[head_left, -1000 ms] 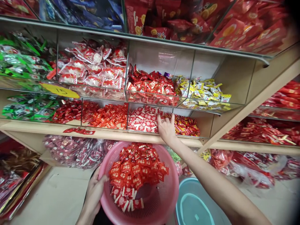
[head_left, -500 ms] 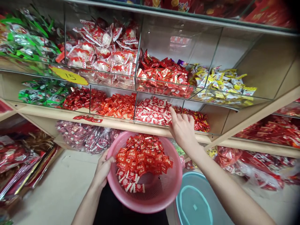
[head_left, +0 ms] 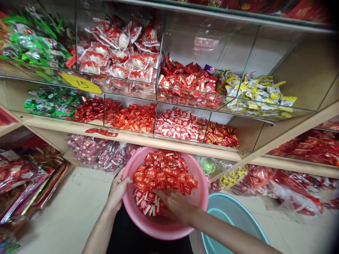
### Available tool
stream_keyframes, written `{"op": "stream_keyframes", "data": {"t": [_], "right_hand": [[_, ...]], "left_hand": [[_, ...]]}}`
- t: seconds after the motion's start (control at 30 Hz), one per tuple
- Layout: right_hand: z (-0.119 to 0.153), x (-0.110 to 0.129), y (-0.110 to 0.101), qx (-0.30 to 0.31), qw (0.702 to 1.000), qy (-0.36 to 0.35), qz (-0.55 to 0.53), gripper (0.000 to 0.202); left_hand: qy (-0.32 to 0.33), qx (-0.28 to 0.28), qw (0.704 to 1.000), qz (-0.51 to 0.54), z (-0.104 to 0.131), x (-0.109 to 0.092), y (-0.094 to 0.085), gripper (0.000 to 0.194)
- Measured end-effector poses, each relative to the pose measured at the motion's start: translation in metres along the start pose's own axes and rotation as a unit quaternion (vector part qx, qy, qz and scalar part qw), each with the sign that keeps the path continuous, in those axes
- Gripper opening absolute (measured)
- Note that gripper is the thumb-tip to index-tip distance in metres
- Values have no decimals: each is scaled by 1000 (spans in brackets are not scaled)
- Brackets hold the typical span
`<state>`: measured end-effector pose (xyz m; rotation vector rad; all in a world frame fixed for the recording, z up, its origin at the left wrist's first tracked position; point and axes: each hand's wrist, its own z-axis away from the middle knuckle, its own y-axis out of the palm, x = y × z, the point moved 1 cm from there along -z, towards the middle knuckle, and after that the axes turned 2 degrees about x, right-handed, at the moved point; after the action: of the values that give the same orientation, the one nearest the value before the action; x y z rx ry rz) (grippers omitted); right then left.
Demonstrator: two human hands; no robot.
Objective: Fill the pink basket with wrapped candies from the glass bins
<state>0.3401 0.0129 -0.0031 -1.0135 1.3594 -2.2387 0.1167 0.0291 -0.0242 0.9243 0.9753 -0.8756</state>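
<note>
My left hand (head_left: pixel 118 192) is closed on the left rim of a pink plastic basket (head_left: pixel 160 233), thumb over the edge. Inside the basket lie shiny red-wrapped candies (head_left: pixel 164 161) at the back, orange-red packets (head_left: pixel 153 177) in the middle and red-and-white packets (head_left: pixel 145 204) toward the front. My right hand (head_left: pixel 178 205) reaches down into the basket beside the red-and-white packets. Its fingers are smeared by motion and partly hidden, so whether they hold anything does not show. More red-and-white packets (head_left: pixel 178 124) fill a lower shelf compartment.
Glass-divided shelves hold orange-red packets (head_left: pixel 139 118), yellow-and-red candies (head_left: pixel 221 134) and other sweets. A wooden shelf edge (head_left: pixel 182 147) runs behind the basket. A light-blue tub (head_left: pixel 246 218) stands at right, under my forearm. Bagged candies (head_left: pixel 95 151) lie below the shelf.
My right hand has moved from the red-and-white packets' shelf compartment down and left into the basket. My left hand stays on the rim.
</note>
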Motion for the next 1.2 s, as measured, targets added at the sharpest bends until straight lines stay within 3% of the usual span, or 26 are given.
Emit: {"op": "stream_keyframes", "data": {"t": [0.37, 0.7, 0.9, 1.2], "right_hand": [[-18, 20, 14, 0, 992, 8, 128, 63], [-28, 22, 28, -28, 992, 16, 119, 66], [-29, 25, 21, -32, 995, 62, 78, 69], [-29, 23, 23, -30, 997, 60, 41, 78]], "left_hand": [[1, 17, 1000, -14, -1, 5, -5, 70], [-2, 11, 1000, -24, 1, 4, -4, 73], [1, 17, 999, -35, 3, 4, -5, 72], [4, 26, 999, -34, 1, 8, -8, 72]]}}
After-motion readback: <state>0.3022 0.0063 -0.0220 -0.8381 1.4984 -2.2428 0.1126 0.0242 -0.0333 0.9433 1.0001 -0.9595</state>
